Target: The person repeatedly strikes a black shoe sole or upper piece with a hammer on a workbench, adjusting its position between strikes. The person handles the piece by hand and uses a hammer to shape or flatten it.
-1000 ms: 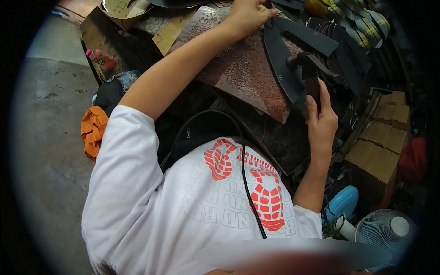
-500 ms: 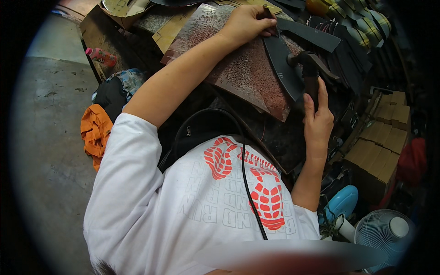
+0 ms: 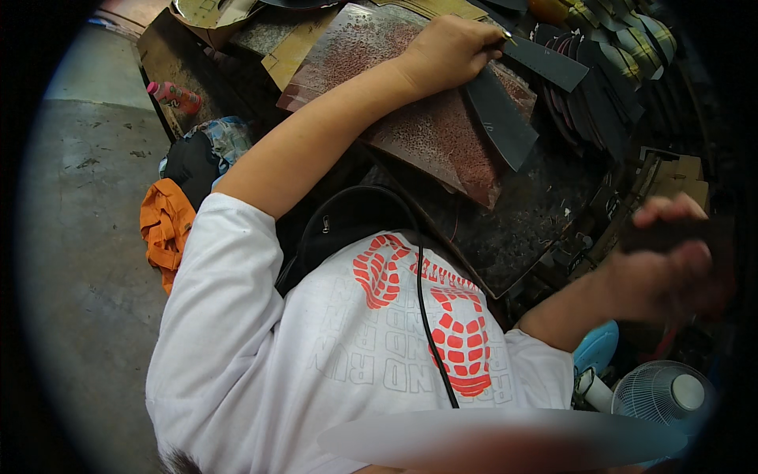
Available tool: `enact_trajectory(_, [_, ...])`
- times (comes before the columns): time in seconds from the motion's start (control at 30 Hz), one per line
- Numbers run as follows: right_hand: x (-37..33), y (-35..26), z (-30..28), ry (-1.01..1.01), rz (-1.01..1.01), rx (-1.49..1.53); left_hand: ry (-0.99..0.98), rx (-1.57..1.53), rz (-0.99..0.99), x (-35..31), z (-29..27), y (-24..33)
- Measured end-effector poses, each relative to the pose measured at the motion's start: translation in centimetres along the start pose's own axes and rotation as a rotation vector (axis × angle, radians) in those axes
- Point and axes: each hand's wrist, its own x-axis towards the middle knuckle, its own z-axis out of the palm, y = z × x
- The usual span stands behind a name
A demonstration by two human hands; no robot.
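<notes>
The left hand pins a dark strip on the reddish board, fingers curled around a small blade (barely visible); the blurred right hand grips something dark. A slip could cut the strip crooked.

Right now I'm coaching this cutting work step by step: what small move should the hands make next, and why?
Probably bring the right hand back to the dark cut strip. It is off to the side, blurred, seemingly gripping a dark piece, while only the left hand presses the strip on the reddish-brown board. A second hand would likely steady the strip.
</notes>
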Motion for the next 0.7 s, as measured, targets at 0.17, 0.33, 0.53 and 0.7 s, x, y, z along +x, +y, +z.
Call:
enact_trajectory(0.17, [-6.4,5.0,2.2,-0.369,0.508,-0.518,0.076,0.062,0.022,-0.4,0.6,0.4])
enact_trajectory(0.33, [-10.6,5.2,0.8,-0.472,0.591,-0.503,0.061,-0.695,-0.625,-0.8,0.7,-1.2])
enact_trajectory(0.53, [-10.9,4.4,1.4,-0.448,0.868,-0.560,-0.088,-0.737,-0.680,-0.6,0.0,-1.5])
enact_trajectory(0.7, [-11.5,5.4,0.0,-0.442,0.853,-0.481,0.039,-0.566,-0.491,-1.0,0.1,-0.5])
